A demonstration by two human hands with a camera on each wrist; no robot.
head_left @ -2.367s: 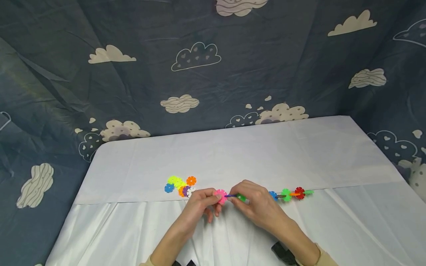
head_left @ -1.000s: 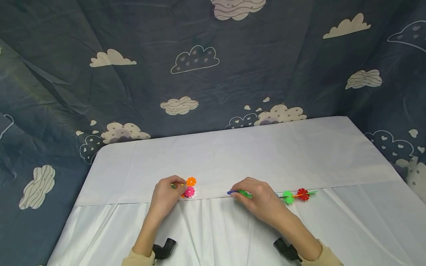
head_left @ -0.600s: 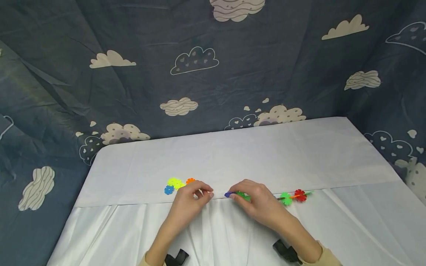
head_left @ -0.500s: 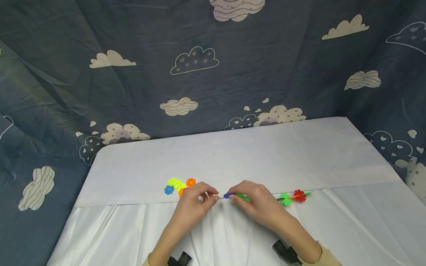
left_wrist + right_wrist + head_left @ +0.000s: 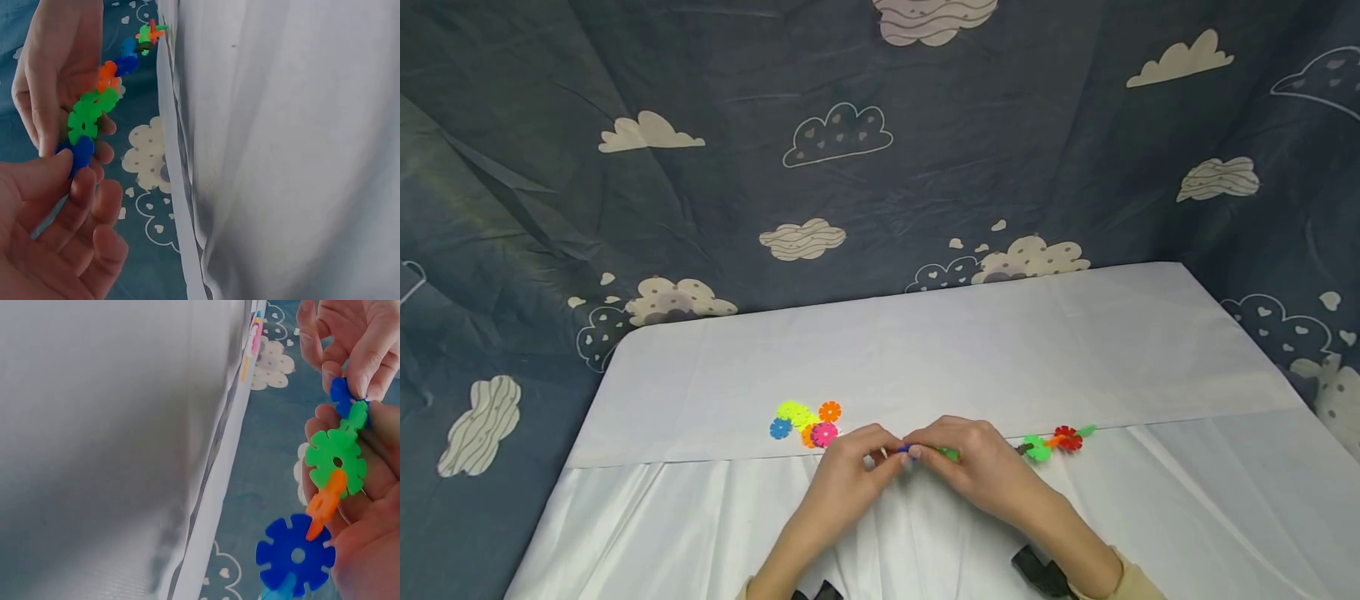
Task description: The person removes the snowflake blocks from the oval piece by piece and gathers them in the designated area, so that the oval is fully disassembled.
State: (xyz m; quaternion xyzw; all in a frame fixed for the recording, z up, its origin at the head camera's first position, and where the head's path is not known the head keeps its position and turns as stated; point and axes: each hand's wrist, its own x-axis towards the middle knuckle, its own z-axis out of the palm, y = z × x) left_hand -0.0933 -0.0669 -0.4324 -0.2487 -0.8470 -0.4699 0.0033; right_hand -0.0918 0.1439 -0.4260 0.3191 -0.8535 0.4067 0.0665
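Observation:
My right hand (image 5: 992,471) holds a chain of slotted plastic snowflake discs. In the right wrist view a green disc (image 5: 322,453), an orange disc (image 5: 326,505) and a larger-looking blue disc (image 5: 278,553) follow one another through its fingers. At the near end of the chain, my left hand (image 5: 842,487) pinches a dark blue disc (image 5: 82,153) between thumb and finger; it joins the green discs (image 5: 81,119). The two hands meet fingertip to fingertip. Beyond the right hand, the chain's far end shows a green disc (image 5: 1037,449) and a red disc (image 5: 1067,439) over the table.
Left of the hands lies a small pile of loose discs: yellow discs (image 5: 793,411), a blue disc (image 5: 780,428), an orange disc (image 5: 830,412) and a pink disc (image 5: 824,434). They lie on the white cloth-covered table (image 5: 925,358). A dark cloud-print curtain (image 5: 715,192) hangs behind.
The left hand set the pink disc on the pile, then moved right to the chain's end and now pinches the blue disc. The right hand kept hold of the chain, shifting slightly.

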